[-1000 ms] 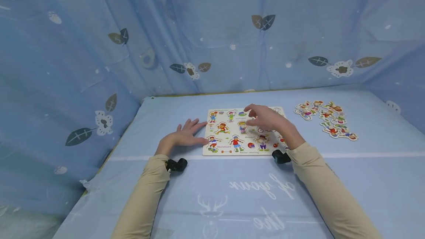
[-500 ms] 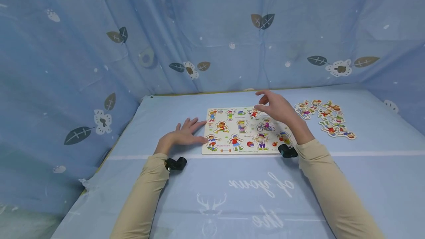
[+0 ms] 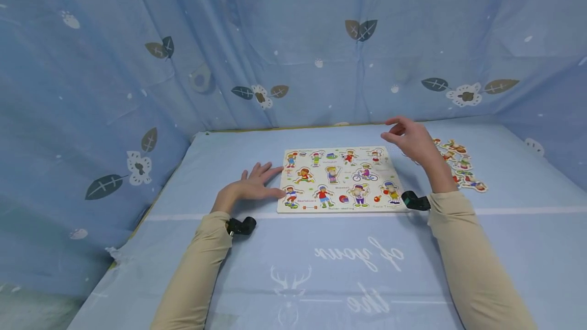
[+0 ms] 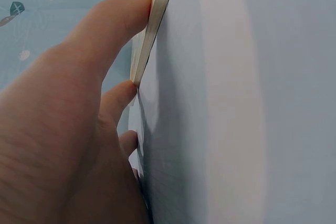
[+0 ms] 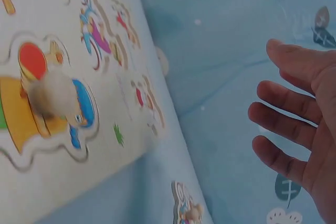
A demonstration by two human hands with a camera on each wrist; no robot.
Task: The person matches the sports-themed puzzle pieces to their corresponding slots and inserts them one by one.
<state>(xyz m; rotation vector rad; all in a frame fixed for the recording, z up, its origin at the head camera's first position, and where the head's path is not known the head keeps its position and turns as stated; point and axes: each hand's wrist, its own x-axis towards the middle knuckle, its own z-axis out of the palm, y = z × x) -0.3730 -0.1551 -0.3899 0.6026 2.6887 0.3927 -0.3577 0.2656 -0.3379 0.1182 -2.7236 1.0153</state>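
A pale wooden puzzle board (image 3: pixel 316 176) with colourful sports figures lies on the table. Spread fingers of my left hand (image 3: pixel 249 186) rest along its left side; in the left wrist view the thumb and a fingertip touch the edge of the board (image 4: pixel 155 30). My right hand (image 3: pixel 415 142) is held up beyond the board's right end, fingers loosely bent with nothing between them. The right wrist view shows this hand (image 5: pixel 299 114) beside the board, where a table tennis figure (image 5: pixel 79 106) bears a round knob. Loose puzzle pieces (image 3: pixel 463 164) lie farther right, some hidden behind the right hand.
Blue cloth with white lettering covers the table (image 3: pixel 284 248). A blue patterned curtain (image 3: pixel 298 39) hangs behind the table's back edge and along the left. Each wrist wears a small black camera, such as the left wrist camera (image 3: pixel 243 225).
My right hand has moved right and away from over the board, uncovering the figures there, and now overlaps some loose pieces. The left hand has stayed at the board's left edge.
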